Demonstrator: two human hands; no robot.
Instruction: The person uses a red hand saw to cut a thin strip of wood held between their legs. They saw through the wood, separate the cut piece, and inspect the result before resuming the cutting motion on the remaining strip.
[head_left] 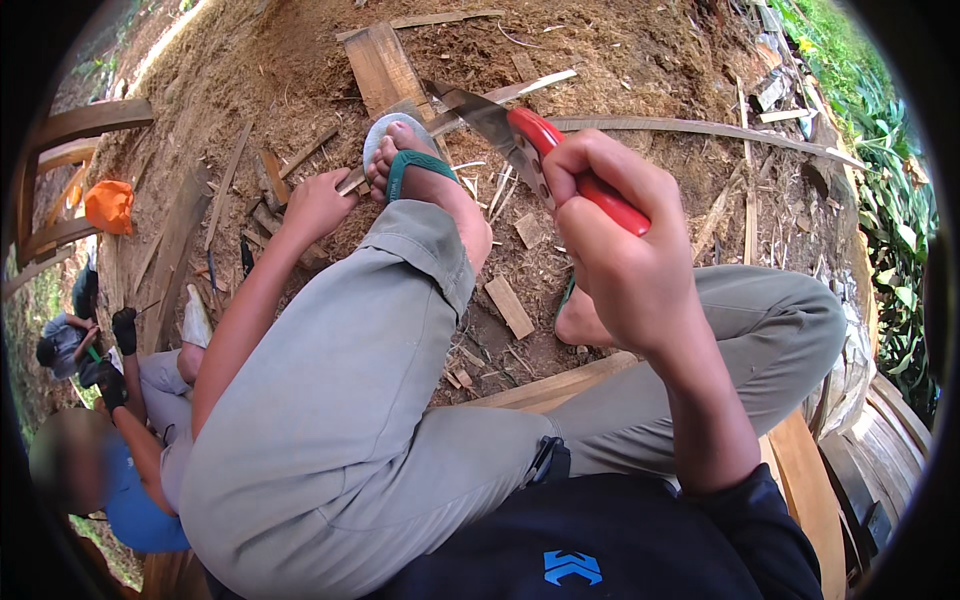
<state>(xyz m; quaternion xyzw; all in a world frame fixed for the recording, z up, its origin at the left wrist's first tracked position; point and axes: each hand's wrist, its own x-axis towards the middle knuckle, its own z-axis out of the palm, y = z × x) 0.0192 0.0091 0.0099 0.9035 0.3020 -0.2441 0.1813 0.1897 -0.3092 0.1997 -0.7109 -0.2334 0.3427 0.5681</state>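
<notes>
My right hand (625, 235) is closed around the red handle of a handsaw (536, 130). Its metal blade slants up and left, crossing over a thin wood strip (535, 85); whether the teeth touch the strip I cannot tell. My left hand (318, 207) grips the near end of what looks like the same strip, beside my foot (425, 180). That foot, in a grey sandal with a green strap, presses down on the strip over a flat wooden plank (385, 70). The sole hides the strip's middle.
Sawdust, offcuts (510, 306) and a long thin slat (700, 127) lie over the ground. Left are an orange bag (110, 207), a wooden frame (90, 122) and a seated person in blue (140, 500) wearing dark gloves; another person is beyond. Green plants (895, 215) border the right.
</notes>
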